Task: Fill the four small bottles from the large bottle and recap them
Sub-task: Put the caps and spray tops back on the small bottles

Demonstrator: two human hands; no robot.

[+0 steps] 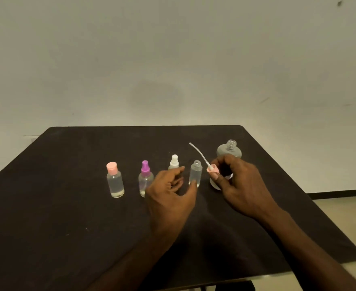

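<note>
Four small clear bottles stand in a row on the black table [67, 217]. From the left: one with a pink flip cap [115, 180], one with a purple spray cap [145, 177], one with a white spray cap [174, 162] partly behind my left hand, and an uncapped one [195, 175]. My left hand [170, 194] is spread beside the uncapped bottle, thumb touching its base. My right hand [240, 185] pinches a pink spray cap [212, 169] whose white dip tube points up and left. The large uncapped bottle [229, 151] stands behind my right hand.
The table's right edge runs diagonally close to my right forearm, with pale floor beyond it. A plain wall rises behind the table's far edge. Bare tabletop lies in front of the bottles.
</note>
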